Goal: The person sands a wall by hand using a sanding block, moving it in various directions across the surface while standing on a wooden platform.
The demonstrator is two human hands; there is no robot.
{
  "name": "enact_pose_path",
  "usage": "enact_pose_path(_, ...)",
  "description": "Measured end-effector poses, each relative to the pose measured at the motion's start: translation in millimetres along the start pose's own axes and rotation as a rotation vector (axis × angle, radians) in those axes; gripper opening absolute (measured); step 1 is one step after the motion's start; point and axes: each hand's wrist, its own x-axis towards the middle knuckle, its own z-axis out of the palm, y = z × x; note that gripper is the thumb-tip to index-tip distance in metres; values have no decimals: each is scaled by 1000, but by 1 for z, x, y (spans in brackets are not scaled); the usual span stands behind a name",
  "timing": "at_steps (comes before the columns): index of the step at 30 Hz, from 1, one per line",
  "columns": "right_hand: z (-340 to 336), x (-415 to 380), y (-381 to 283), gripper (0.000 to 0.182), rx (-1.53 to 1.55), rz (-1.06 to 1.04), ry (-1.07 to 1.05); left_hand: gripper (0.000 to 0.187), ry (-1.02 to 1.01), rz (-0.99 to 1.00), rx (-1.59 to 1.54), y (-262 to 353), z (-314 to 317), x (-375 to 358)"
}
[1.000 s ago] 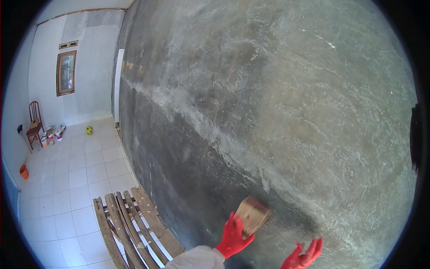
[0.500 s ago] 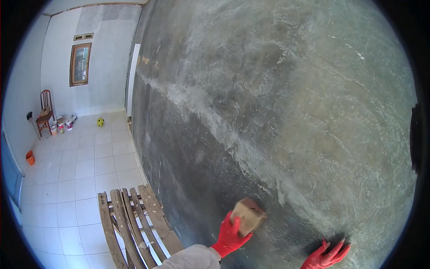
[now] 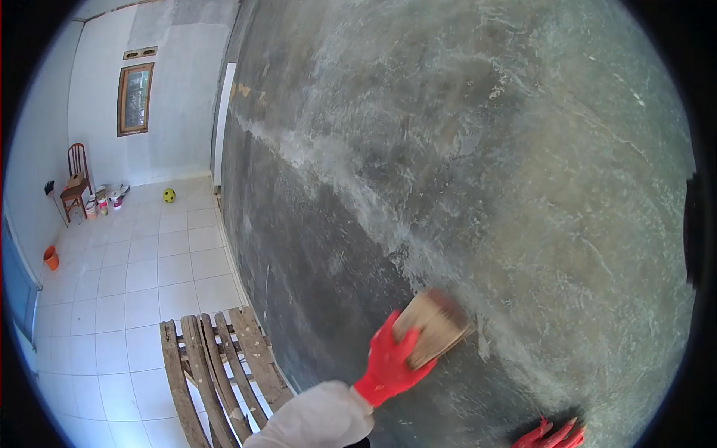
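My left hand (image 3: 394, 357), in a red glove, is closed around a wooden sanding block (image 3: 433, 326). The block is light brown with a darker reddish edge, slightly blurred, and is held against the grey plastered wall (image 3: 523, 224). Beside it, a pale, rough streak runs diagonally down the wall. At the bottom right, my right hand (image 3: 551, 434), also red-gloved, rests on the wall with its fingers apart and nothing in them. The lower part of that hand is cut off by the frame edge.
A rough wooden slatted platform (image 3: 216, 373) stands at lower left over the white tiled floor (image 3: 112, 336). Farther off are an orange bucket (image 3: 51, 257), a wooden chair (image 3: 76, 183), several paint cans (image 3: 102, 205) and a yellow ball (image 3: 169, 196).
My left hand has moved the sanding block up and to the right along the wall, onto the pale streak. My right hand appears slightly lower in view, still on the wall.
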Motion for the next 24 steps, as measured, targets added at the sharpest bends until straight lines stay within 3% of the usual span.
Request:
enact_pose_path(2, 2, 1, -2, 45, 3, -14, 11, 94, -108, -274, -202, -48, 28, -100)
enact_pose_path(4, 2, 2, -2, 44, 1, -29, 7, 96, -159, -334, -180, -68, 28, -138)
enact_pose_path(5, 2, 4, -2, 44, 2, -36, 10, 99, -205, -384, -159, -74, 32, -149)
enact_pose_path(7, 1, 5, -3, 44, -27, -63, 6, 92, -195, -524, -585, -62, 33, -88)
enact_pose_path(9, -1, 6, -3, 45, -30, -69, 0, 83, 12, -7, -9, -24, -3, 20)
enact_pose_path(11, 0, 9, -6, 44, -21, -69, 17, 92, 41, 37, -18, -14, -13, 95)
enact_pose_path(14, -1, 9, -7, 43, -31, -59, 5, 95, 74, 15, 3, -29, -17, 134)
enact_pose_path(17, 2, 7, -8, 43, -58, -63, 29, 89, 64, 21, 19, -43, -14, 70)
enact_pose_path(20, -1, 8, -10, 43, -75, -77, 3, 97, -22, -60, -64, -79, 4, -45)
enact_pose_path(22, -1, 8, -8, 43, -59, -86, 5, 99, -84, -139, -71, -80, 2, -61)
enact_pose_path(24, 2, 10, -9, 42, -30, -85, 14, 99, -14, -63, -72, -92, 5, -45)
